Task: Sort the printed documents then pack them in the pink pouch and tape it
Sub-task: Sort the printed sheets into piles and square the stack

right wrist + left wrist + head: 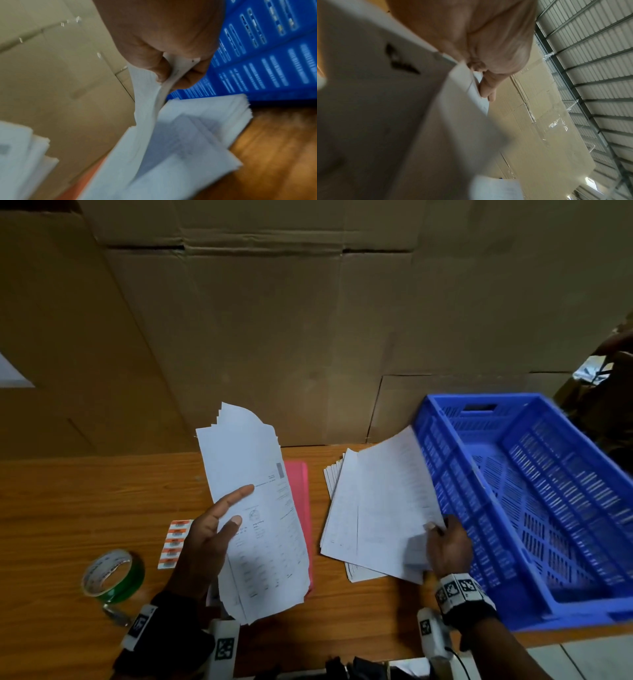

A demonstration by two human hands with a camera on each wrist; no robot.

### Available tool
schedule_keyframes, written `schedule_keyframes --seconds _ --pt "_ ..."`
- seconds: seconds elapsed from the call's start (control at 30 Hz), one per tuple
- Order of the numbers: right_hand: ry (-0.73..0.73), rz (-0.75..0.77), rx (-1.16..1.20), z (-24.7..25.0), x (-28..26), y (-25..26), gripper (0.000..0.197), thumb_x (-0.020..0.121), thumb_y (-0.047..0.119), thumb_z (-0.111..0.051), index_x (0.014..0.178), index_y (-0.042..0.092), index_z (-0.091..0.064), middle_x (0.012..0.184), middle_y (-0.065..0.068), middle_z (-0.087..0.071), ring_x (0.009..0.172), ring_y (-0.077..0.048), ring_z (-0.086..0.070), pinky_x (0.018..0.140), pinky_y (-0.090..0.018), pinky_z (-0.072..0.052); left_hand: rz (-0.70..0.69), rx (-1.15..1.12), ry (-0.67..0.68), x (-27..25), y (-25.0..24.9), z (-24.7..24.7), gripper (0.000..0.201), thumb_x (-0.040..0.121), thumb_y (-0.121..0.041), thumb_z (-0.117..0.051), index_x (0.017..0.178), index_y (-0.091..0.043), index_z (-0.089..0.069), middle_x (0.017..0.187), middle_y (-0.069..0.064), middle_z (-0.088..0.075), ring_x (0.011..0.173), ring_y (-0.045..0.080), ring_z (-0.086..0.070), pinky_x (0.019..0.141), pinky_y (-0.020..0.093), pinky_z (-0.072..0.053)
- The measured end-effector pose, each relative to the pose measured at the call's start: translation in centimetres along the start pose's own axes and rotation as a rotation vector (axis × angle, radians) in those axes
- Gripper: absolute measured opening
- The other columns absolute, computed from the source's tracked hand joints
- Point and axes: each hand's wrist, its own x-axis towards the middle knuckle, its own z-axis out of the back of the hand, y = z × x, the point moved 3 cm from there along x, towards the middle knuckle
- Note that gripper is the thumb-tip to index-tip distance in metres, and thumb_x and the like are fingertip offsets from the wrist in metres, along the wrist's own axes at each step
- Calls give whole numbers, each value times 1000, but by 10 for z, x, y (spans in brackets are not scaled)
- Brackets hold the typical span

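My left hand (219, 529) holds a sheaf of printed documents (255, 508) upright above the table, thumb and forefinger on its front; the left wrist view shows this sheaf (406, 121) close and blurred. A pink pouch (299, 501) lies flat on the table behind the sheaf, mostly hidden. My right hand (445, 542) pinches a few printed sheets (387, 501) by their near corner, lifted off a second pile of documents (337, 474) beside the crate. In the right wrist view the pinched sheets (149, 108) curve up from that pile (205, 121). A green tape roll (113, 577) stands at the left.
A blue plastic crate (534, 501) with nothing in it fills the right of the wooden table (85, 508). A strip of orange and white labels (173, 544) lies by my left hand. Tall cardboard boxes (274, 320) wall off the back.
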Motion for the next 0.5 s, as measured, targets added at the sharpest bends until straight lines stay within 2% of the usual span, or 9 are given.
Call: schedule_keyframes --seconds 0.07,0.13,0.2,0.23,0.27,0.33,0.4,0.5 --pt "0 76 179 4 -1 12 24 90 26 -61 96 3 -60 88 -16 -66 87 -39 -64 67 -39 -47 24 -20 5 1 2 -1 49 85 -36 -50 132 -29 -57 133 -28 -57 122 -4 -53 97 26 -45" --pt "64 40 437 8 -4 28 24 92 26 -62 108 7 -65 98 -16 -71 92 -38 -68 72 -49 -59 49 -39 8 2 3 -1 49 85 -36 -50 134 -28 -56 138 -21 -56 126 2 -53 104 35 -44" --pt "214 -27 681 10 -13 51 23 100 15 -60 121 8 -65 109 -15 -74 95 -30 -72 68 -40 -62 55 -30 3 2 5 -1 51 87 -42 -50 136 -29 -55 142 -20 -53 129 5 -51 109 44 -42" --pt "303 -41 766 12 -20 65 26 101 12 -58 125 6 -63 113 -14 -74 97 -27 -73 69 -35 -62 52 -19 4 3 5 -2 53 87 -49 -50 137 -31 -55 143 -20 -51 131 8 -50 110 49 -40" --pt "389 -38 831 13 -28 79 28 102 10 -56 129 5 -61 117 -14 -73 102 -26 -73 75 -34 -62 52 -12 -3 3 2 -3 56 86 -57 -49 137 -33 -54 144 -20 -50 132 10 -49 111 53 -39" --pt "551 -12 886 12 -43 101 30 101 9 -54 131 5 -60 121 -12 -72 109 -27 -71 86 -41 -61 30 -12 -23 6 -1 -7 59 86 -62 -46 137 -34 -54 143 -20 -51 133 9 -48 112 52 -37" --pt "663 -1 828 6 -57 112 31 101 11 -55 132 9 -61 122 -9 -72 110 -28 -71 87 -44 -61 17 -48 -56 7 -4 -10 56 90 -61 -44 137 -33 -55 142 -18 -52 134 8 -46 114 49 -34" --pt "780 30 720 -7 -76 118 30 101 13 -57 130 11 -63 121 -6 -73 110 -26 -71 83 -39 -61 104 -207 -65 4 1 -15 53 94 -61 -48 138 -32 -54 140 -6 -56 132 24 -51 111 59 -35"
